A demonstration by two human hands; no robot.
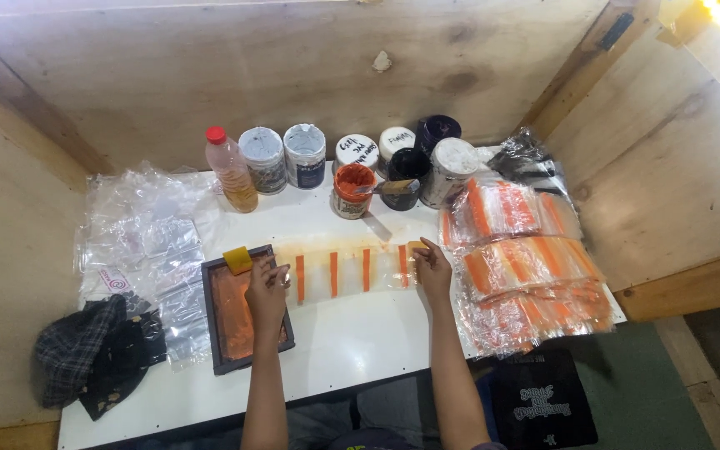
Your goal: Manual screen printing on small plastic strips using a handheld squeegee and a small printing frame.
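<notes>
A long clear plastic strip (pixel 347 272) lies flat just right of the dark frame (pixel 247 310). It has four orange stripes standing up and down in a row. The frame is a dark rectangle, smeared orange inside, with a yellow sponge (pixel 238 259) at its top edge.

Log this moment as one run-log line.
left hand: on screen frame | right hand: pressing clear strip | orange ink jar: open
</notes>
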